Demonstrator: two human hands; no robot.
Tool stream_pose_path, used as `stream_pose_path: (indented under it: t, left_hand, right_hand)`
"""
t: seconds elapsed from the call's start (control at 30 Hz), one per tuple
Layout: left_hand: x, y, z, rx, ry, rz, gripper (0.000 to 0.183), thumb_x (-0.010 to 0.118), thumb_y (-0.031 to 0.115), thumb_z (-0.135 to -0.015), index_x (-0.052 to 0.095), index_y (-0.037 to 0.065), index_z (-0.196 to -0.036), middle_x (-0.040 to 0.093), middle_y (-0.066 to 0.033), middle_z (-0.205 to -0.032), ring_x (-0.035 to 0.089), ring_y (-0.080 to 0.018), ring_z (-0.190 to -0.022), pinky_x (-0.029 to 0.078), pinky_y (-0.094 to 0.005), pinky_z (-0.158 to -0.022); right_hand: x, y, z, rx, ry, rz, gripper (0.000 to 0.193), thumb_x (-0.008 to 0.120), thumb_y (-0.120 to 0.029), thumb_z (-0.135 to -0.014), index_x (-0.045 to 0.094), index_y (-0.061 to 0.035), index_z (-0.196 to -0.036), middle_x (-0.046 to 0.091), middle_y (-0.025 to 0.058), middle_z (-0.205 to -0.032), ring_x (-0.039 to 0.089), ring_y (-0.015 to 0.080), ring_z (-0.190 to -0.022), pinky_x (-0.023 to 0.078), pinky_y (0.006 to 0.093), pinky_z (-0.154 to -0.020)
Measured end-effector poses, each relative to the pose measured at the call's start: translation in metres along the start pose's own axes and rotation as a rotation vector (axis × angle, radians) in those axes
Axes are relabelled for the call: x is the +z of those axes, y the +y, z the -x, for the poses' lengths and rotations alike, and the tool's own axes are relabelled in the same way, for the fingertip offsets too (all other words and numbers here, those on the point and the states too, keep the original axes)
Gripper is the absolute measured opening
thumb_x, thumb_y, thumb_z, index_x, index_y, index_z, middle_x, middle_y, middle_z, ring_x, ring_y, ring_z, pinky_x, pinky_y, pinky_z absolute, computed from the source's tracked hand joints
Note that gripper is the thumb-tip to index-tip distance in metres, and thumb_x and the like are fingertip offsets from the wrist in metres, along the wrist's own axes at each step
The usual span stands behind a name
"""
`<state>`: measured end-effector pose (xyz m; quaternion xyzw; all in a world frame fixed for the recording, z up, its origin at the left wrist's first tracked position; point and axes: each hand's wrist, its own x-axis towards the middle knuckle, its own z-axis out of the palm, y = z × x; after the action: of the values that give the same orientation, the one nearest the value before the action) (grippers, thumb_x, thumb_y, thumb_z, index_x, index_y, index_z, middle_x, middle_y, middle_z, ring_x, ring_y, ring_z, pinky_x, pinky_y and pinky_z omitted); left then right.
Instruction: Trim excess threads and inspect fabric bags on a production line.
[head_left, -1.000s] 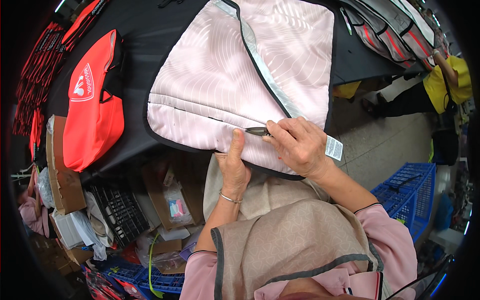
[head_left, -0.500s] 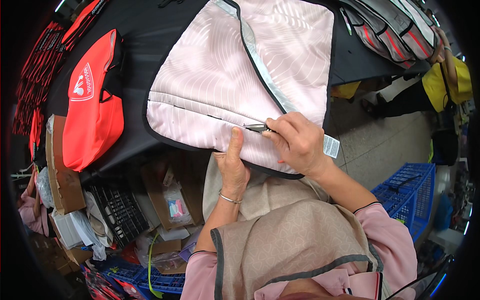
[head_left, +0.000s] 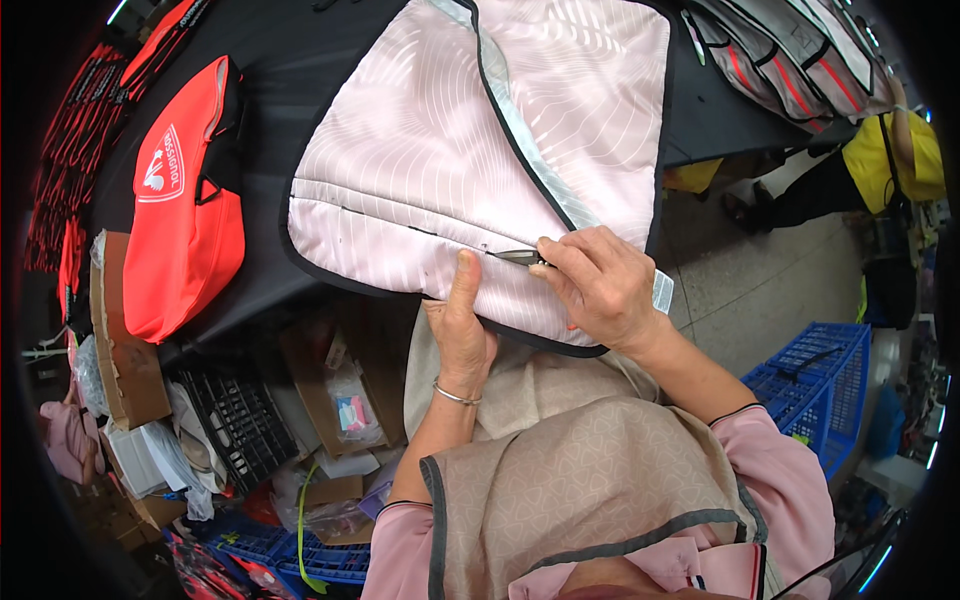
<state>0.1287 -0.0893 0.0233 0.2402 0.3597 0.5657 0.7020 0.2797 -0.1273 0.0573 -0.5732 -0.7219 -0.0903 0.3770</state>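
Observation:
A pale pink patterned fabric piece with black edge binding lies over the table's near edge. A seam with short dark marks runs across its lower part. My left hand grips its near edge, thumb on top and the fingers hidden underneath. Pinched in my right hand is a small pair of thread snips, its pointed metal blades lying at the seam just right of my left thumb. A white label pokes out beside my right wrist.
A red bag rests on the black-covered table at left. Grey bags with red stripes lie far right, near a person in yellow. Cartons and a black crate stand below left; a blue crate at right.
The fabric and my left hand have shifted very slightly left. My right hand keeps the snips at the seam, almost in the same place.

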Motion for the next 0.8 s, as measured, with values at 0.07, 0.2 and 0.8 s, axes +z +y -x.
stream_pose_path:
  t: [0.07, 0.2, 0.8]
  left_hand:
    - [0.0, 0.0002, -0.0004, -0.004, 0.002, 0.001, 0.045, 0.07, 0.019, -0.09, 0.052, 0.002, -0.127, 0.058, -0.0066, -0.119, 0.056, -0.0153, -0.107, 0.045, -0.0325, -0.093]
    - [-0.0006, -0.0011, -0.0023, -0.005, 0.008, 0.006, 0.045, 0.07, 0.018, -0.09, 0.051, 0.002, -0.127, 0.058, -0.0074, -0.119, 0.056, -0.0159, -0.107, 0.046, -0.033, -0.093]
    - [-0.0022, -0.0002, -0.0046, 0.016, 0.053, -0.014, 0.035, 0.069, 0.016, -0.09, 0.058, 0.001, -0.12, 0.062, -0.0057, -0.113, 0.058, -0.0137, -0.102, 0.047, -0.0309, -0.089]
  right_hand:
    - [0.0004, 0.0006, -0.0003, 0.033, -0.01, -0.036, 0.024, 0.076, -0.02, -0.074, 0.068, -0.0073, -0.092, 0.059, 0.0018, -0.075, 0.06, 0.0166, -0.066, 0.049, 0.0285, -0.054]
    - [0.0008, 0.0003, -0.0028, 0.044, -0.01, -0.058, 0.023, 0.076, -0.02, -0.074, 0.067, -0.0074, -0.092, 0.058, 0.0016, -0.076, 0.06, 0.0163, -0.067, 0.049, 0.0282, -0.054]
    - [0.0063, -0.0005, -0.0077, 0.116, -0.062, -0.081, 0.022, 0.076, -0.021, -0.076, 0.067, -0.0062, -0.091, 0.06, 0.003, -0.079, 0.063, 0.0165, -0.068, 0.05, 0.0287, -0.055]
